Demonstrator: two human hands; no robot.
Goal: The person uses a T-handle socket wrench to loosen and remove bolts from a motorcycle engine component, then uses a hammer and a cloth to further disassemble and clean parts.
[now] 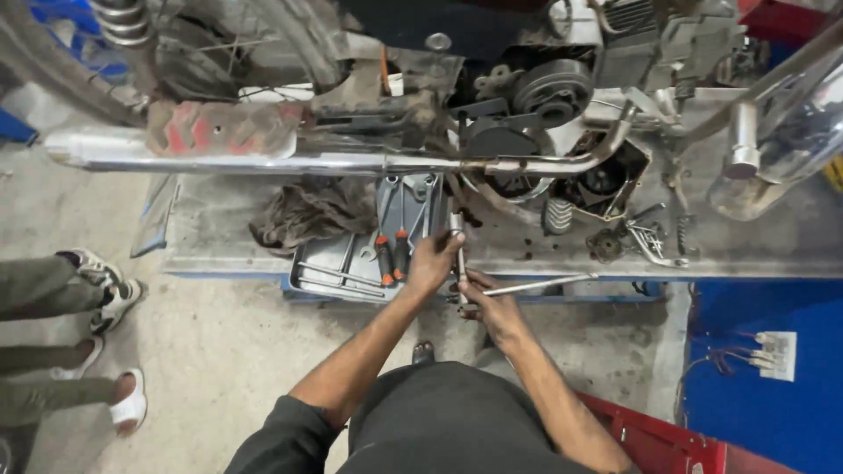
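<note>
Head view: hands [461,281] gripping ratchet wrench [458,250]

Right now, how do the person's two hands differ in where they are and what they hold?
The left hand sits higher, gripping the upper part of an upright metal tool; the right hand sits lower, at the tool's base. The right hand also lies against a long thin metal rod running off to the right, while the left hand is beside the orange-handled screwdrivers in the grey tray. Both are bare.
</note>
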